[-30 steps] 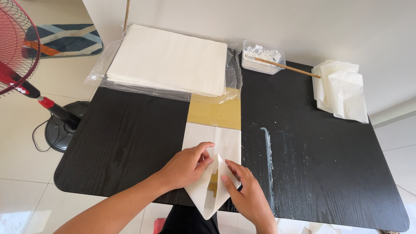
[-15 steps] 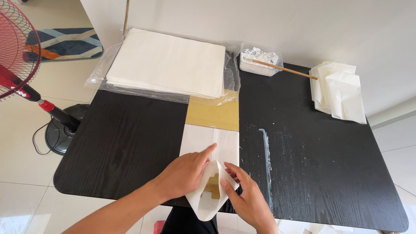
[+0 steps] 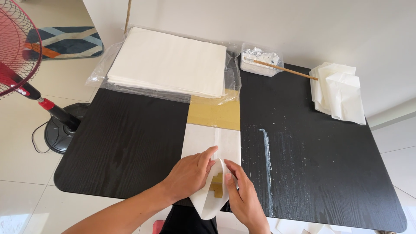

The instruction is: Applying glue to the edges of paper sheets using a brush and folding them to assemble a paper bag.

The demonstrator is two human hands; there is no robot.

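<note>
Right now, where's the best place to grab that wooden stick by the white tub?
Grip the free end of the wooden stick from the right: it juts over the black table, while its other end sits in the clear tub of white paste.

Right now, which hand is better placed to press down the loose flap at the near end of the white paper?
Probably the right hand: it lies along the raised flap's edge on the white paper, while the left hand pins the sheet beside it.
</note>
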